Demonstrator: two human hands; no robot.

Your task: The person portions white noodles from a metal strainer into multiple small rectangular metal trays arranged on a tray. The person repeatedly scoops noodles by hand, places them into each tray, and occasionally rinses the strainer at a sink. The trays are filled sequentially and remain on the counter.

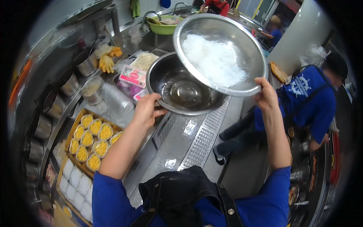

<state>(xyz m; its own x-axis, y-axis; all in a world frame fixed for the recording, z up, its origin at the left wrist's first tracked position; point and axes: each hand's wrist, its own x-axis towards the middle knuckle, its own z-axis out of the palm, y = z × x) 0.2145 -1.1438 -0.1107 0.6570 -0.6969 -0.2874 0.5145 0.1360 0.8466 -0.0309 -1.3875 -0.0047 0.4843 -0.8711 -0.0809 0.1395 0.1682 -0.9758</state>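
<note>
My left hand (147,110) grips the near left rim of a large stainless steel bowl (185,90), its thumb on the rim and fingers beneath. Some liquid seems to lie in the bottom of this bowl. Up and to the right, my right hand (266,93) holds the rim of a perforated metal colander (249,56). A white, translucent, wet-looking mass (212,61) lies inside the colander, which is tilted and overlaps the far right part of the bowl. Whether the two rims touch, I cannot tell.
To the left, a counter bears a tray (74,129) of cups with yellow shreds, a tray of white packets (74,181) and yellow rubber gloves (106,63). A green basin (164,27) stands at the sink. A co-worker (309,96) bends at the right. Below runs a floor drain grate (198,142).
</note>
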